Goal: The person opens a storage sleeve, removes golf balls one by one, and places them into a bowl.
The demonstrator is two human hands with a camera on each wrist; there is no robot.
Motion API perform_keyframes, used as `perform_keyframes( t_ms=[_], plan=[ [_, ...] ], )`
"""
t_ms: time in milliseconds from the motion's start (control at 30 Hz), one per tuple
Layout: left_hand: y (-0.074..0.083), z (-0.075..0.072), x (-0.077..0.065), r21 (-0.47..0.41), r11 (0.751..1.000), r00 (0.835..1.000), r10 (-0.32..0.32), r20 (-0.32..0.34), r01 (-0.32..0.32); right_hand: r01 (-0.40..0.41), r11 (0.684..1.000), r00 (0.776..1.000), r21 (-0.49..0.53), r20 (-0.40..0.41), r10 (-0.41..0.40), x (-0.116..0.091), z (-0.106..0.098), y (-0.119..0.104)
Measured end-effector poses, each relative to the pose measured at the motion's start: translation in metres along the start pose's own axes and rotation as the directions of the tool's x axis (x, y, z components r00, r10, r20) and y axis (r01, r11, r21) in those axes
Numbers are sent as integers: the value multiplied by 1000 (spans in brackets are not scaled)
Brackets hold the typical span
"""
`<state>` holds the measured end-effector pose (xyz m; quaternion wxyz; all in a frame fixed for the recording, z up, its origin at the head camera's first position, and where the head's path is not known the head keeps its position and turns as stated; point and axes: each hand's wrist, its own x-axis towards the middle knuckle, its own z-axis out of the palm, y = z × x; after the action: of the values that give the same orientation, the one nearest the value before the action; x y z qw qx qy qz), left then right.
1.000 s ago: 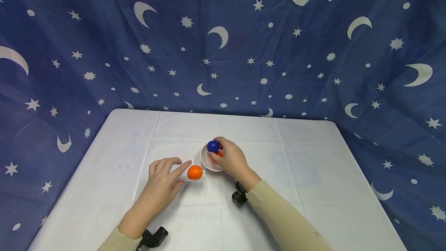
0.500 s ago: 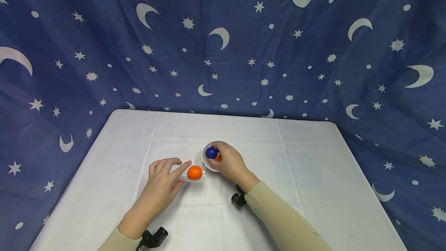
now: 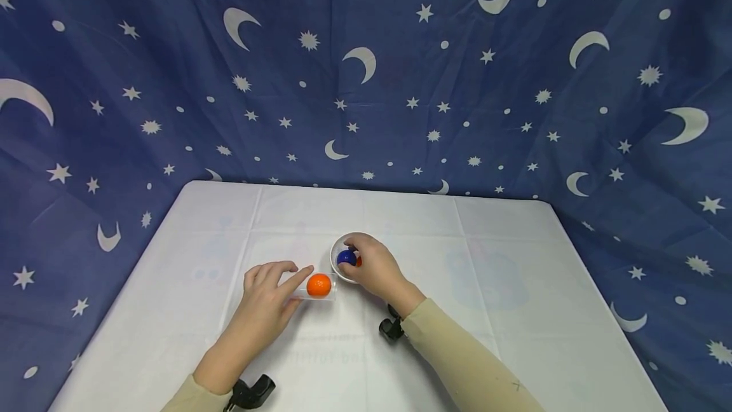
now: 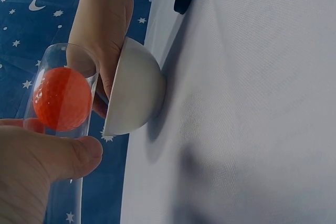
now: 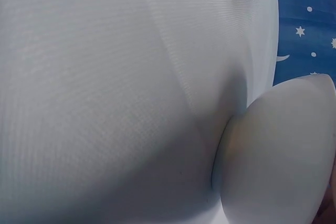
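Note:
My left hand point(image 3: 263, 297) grips a clear tube point(image 4: 65, 56) lying roughly level above the table, thumb along one side. Inside the tube, near its right end, sits a dimpled orange ball point(image 3: 319, 285) like a golf ball. Just beyond that end stands a white bowl point(image 4: 137, 90). My right hand point(image 3: 377, 266) reaches over the bowl's right side and pinches a blue ball point(image 3: 346, 259) down inside it, between thumb and fingers. A second orange ball point(image 3: 359, 261) in the bowl is mostly hidden by that hand. The right wrist view shows chiefly the bowl's outer wall.
A white cloth point(image 3: 446, 361) with creases covers the table. Behind it hangs a dark blue curtain point(image 3: 394, 68) with moons and stars. Black wrist mounts show at the left wrist point(image 3: 251, 391) and under the right wrist point(image 3: 391, 328).
The right hand has lowered the blue ball from above the bowl's middle down into the bowl. The left hand and the tube have stayed almost still.

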<state>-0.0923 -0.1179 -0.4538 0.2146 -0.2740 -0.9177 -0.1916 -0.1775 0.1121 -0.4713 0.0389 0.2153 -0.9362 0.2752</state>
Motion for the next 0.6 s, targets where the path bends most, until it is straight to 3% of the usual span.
perform_keyframes(
  t_ms=[600],
  plan=[
    [0,3,1,-14,1000,1000,-3,10,4,-46,999,999,-6,-14,46,-27,-36,-6]
  ],
)
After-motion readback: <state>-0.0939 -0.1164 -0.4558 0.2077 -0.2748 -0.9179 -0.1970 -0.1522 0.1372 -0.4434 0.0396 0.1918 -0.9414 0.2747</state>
